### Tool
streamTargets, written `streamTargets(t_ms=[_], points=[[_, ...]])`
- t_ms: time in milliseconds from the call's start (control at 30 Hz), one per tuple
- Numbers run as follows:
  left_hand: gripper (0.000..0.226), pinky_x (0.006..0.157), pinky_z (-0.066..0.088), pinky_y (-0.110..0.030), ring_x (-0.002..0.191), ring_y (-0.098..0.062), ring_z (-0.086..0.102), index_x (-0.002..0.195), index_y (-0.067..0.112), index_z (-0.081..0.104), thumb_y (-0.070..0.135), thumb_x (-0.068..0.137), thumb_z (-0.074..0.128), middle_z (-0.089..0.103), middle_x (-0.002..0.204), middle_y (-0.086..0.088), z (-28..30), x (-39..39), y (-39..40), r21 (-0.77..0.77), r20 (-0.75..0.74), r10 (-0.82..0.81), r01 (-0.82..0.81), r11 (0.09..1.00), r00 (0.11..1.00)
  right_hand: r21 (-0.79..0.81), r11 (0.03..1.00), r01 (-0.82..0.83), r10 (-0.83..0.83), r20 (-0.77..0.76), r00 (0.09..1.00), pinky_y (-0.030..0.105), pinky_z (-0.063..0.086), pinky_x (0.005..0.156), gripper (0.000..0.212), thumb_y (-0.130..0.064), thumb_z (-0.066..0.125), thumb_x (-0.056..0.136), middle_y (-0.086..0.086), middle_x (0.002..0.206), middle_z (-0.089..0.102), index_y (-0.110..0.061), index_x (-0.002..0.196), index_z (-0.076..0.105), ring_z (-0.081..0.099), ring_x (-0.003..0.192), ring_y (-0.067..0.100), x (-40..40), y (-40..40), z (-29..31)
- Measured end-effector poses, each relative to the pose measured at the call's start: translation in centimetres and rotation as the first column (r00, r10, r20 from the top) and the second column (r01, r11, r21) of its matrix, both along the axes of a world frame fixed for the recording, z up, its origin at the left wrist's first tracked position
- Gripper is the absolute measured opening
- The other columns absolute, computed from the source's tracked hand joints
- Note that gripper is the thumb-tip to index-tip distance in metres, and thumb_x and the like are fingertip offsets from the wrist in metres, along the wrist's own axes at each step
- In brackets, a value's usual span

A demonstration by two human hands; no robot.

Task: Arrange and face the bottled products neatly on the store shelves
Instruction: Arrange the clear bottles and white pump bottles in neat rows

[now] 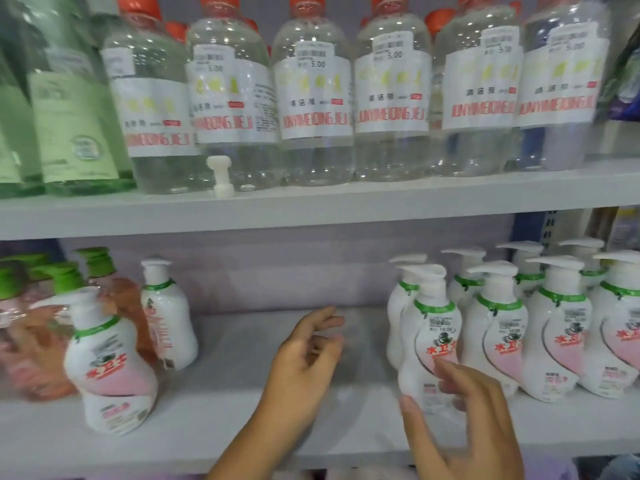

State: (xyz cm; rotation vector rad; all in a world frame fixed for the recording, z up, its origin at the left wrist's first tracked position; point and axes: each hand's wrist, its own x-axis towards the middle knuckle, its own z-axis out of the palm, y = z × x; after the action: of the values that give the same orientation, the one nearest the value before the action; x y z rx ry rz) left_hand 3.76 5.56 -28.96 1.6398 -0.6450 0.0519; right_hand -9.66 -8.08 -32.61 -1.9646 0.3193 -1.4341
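On the lower shelf (214, 441), white pump bottles with pink labels stand in a group at the right (554, 327). The leftmost front pump bottle (429, 327) stands a little ahead of that group. My right hand (474, 420) is at its base, thumb by the lower left edge and fairly straight fingers lying across its front. My left hand (304, 358) hovers over the bare gap in the middle of the shelf, fingers loosely curled and holding nothing. Two more white pump bottles stand at the left, one in front (107, 362) and one behind (166, 317).
Clear bottles with orange caps (311, 95) line the upper shelf (346, 206), with green bottles (69, 109) at their left. A small white plastic peg (220, 174) stands at that shelf's edge. Orange-pink bottles with green caps (41, 313) fill the lower left.
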Motion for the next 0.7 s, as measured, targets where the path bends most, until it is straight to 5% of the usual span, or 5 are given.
streamTargets(t_ms=[133,233,300,533,700], points=[[0.017,0.081,0.051,-0.015,0.089,-0.012,0.069,0.102,0.035,0.071,0.028,0.087,0.065,0.074,0.106,0.007,-0.3,-2.2,10.7,-0.266,0.229,0.495,-0.436,0.860,0.838,0.054,0.941,-0.333,0.337,-0.133,0.932,0.013,0.053,0.074,0.028,-0.026,0.078,0.076,-0.018,0.099,0.068,-0.040,0.099,0.071,0.067,0.090,-0.001,2.9,4.1,-0.1],[0.016,0.087,0.050,-0.023,0.094,-0.021,0.065,0.100,0.041,0.065,0.032,0.087,0.061,0.068,0.106,0.009,-1.1,-1.1,17.8,-0.376,0.189,0.783,-0.693,0.615,0.592,0.207,0.811,-0.548,0.585,-0.322,0.744,0.017,0.055,0.080,0.049,-0.014,0.083,0.078,-0.023,0.106,0.068,-0.051,0.105,0.066,0.068,0.094,-0.002,7.0,7.6,1.1],[0.021,0.091,0.049,-0.032,0.102,-0.025,0.061,0.105,0.045,0.058,0.046,0.084,0.059,0.060,0.112,0.014,-1.5,-0.4,20.8,-0.323,0.123,0.848,-0.787,0.525,0.515,0.278,0.744,-0.608,0.665,-0.397,0.632,0.020,0.054,0.087,0.031,-0.021,0.079,0.084,-0.019,0.103,0.070,-0.043,0.103,0.068,0.067,0.097,-0.003,10.4,10.4,2.7],[0.057,0.089,0.052,-0.021,0.104,0.007,0.065,0.122,0.056,0.049,0.029,0.080,0.077,0.068,0.114,0.028,-2.5,2.0,24.2,0.019,0.039,0.625,-0.626,0.779,0.779,0.477,0.615,-0.628,0.786,-0.424,0.449,0.038,0.056,0.092,0.079,-0.046,0.083,0.066,-0.008,0.125,0.065,-0.028,0.133,0.046,0.067,0.108,0.013,24.4,19.6,5.8],[0.057,0.065,0.048,-0.002,0.087,0.014,0.066,0.122,0.046,0.053,0.014,0.083,0.080,0.066,0.096,0.041,-2.1,3.2,24.5,0.117,0.064,0.533,-0.537,0.835,0.844,0.365,0.695,-0.620,0.710,-0.485,0.510,0.046,0.063,0.069,0.050,-0.040,0.082,0.069,-0.005,0.092,0.075,-0.025,0.109,0.055,0.074,0.080,0.010,25.5,21.3,4.8]])
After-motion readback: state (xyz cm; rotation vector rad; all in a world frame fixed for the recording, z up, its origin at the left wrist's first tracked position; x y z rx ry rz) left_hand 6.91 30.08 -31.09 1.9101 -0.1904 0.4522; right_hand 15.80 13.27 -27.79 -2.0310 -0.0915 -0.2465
